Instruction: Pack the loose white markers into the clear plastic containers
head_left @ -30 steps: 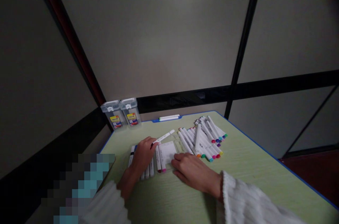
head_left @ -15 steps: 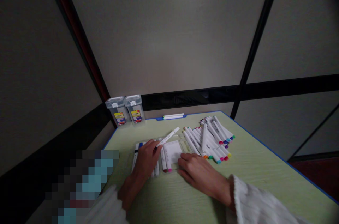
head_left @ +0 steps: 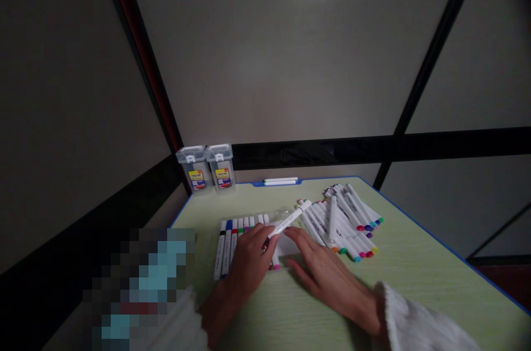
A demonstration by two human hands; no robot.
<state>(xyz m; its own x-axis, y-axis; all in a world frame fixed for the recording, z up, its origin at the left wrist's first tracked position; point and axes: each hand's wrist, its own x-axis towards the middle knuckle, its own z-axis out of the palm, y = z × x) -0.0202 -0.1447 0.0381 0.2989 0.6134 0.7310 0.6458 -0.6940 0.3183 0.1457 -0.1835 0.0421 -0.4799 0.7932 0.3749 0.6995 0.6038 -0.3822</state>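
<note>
A white marker [head_left: 290,219] slants up to the right from my left hand [head_left: 253,254], which is closed on its lower end. Beneath that hand lies a row of white markers [head_left: 223,246] with coloured bands, side by side; the hand hides part of the row. A white sheet or card [head_left: 288,246] shows between my hands. My right hand [head_left: 317,262] is open, thumb and fingers apart, its fingertips close to the held marker and over the white card. Whether they touch it I cannot tell. Right of this hand lies a loose heap of white markers [head_left: 338,224] with coloured ends.
Two clear lidded boxes [head_left: 199,174] with labels stand at the table's back left. A blue tray edge [head_left: 259,183] at the back holds white pens [head_left: 281,181]. Behind the pale green table [head_left: 415,273] rises a grey panelled wall [head_left: 290,63]. A pixelated patch covers the lower left.
My left hand has brought the marker rightward over the white card. The right hand's fingers have lifted and spread toward the marker. The whole view has shifted slightly.
</note>
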